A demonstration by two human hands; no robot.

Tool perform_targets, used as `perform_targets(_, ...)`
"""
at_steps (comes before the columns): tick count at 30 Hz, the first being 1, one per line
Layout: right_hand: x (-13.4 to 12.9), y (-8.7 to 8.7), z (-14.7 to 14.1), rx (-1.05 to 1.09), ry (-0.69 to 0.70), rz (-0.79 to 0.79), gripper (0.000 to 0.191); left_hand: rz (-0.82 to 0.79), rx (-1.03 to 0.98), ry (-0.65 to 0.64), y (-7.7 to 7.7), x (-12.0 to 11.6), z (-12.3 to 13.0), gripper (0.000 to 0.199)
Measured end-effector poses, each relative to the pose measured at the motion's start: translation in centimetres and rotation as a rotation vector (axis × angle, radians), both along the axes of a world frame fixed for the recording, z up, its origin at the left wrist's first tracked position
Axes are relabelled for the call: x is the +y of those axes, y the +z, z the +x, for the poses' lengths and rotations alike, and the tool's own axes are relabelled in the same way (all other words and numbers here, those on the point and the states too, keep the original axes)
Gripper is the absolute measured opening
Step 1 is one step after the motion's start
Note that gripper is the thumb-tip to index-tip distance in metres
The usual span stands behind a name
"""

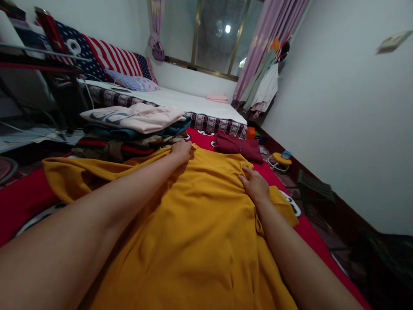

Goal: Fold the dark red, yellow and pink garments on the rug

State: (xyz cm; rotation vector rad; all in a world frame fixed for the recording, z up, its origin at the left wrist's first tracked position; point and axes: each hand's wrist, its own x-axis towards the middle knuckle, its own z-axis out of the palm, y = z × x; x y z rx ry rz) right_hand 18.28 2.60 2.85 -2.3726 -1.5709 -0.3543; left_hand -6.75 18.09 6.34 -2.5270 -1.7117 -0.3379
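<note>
A mustard-yellow long-sleeved garment (206,215) lies spread over a red patterned bedcover (309,245). At its far left shoulder, my left hand (181,151) has its fingers closed on the fabric. My right hand (255,183) pinches the fabric near the far right shoulder, thumb and index finger at the cloth. One sleeve stretches out to the left beneath my left forearm; the other shows to the right of my right wrist. A folded maroon garment (238,147) lies just beyond the yellow one.
A stack of folded clothes (135,125) stands at the back left, close to my left hand. Behind is a bench bed (193,102) with pillows. A yellow stool (282,159) and a dark folding stool (316,186) stand on the floor at the right, by the wall.
</note>
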Motion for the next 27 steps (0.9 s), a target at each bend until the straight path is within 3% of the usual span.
perform_targets(2,-0.1,-0.1,0.0,-0.025,0.072,-0.024,0.037,-0.003,0.008,-0.065,-0.5,-0.2,-0.1,0.034)
perform_targets(5,-0.6,0.1,0.1,-0.147,0.171,-0.026,0.031,0.009,0.006,-0.157,-0.6,-0.7,-0.6,0.028)
perform_targets(8,-1.0,1.9,0.8,-0.303,0.309,0.002,0.028,0.092,-0.134,-0.199,1.1,-0.5,-1.2,0.025)
perform_targets(11,-0.1,4.9,2.1,-0.365,0.288,0.137,0.029,0.234,-0.393,-0.164,3.6,0.7,-1.3,0.028)
perform_targets(14,1.9,7.4,3.2,-0.316,0.150,0.231,0.037,0.257,-0.496,-0.153,4.7,2.1,-0.9,0.042)
perform_targets(18,2.4,7.5,3.3,-0.213,0.068,0.135,0.056,0.074,-0.385,-0.264,3.0,1.4,-1.5,0.084)
perform_targets(20,0.2,6.4,2.8,-0.165,0.181,0.096,0.051,-0.028,-0.265,-0.370,1.6,-0.3,-3.1,0.079)
perform_targets(23,-5.7,4.4,1.9,-0.054,0.450,0.070,0.037,-0.144,-0.155,-0.554,0.3,-3.8,-6.9,0.051)
perform_targets(27,-15.4,2.4,1.0,0.108,0.710,0.026,0.028,-0.283,-0.213,-0.693,0.7,-9.1,-12.8,0.035)
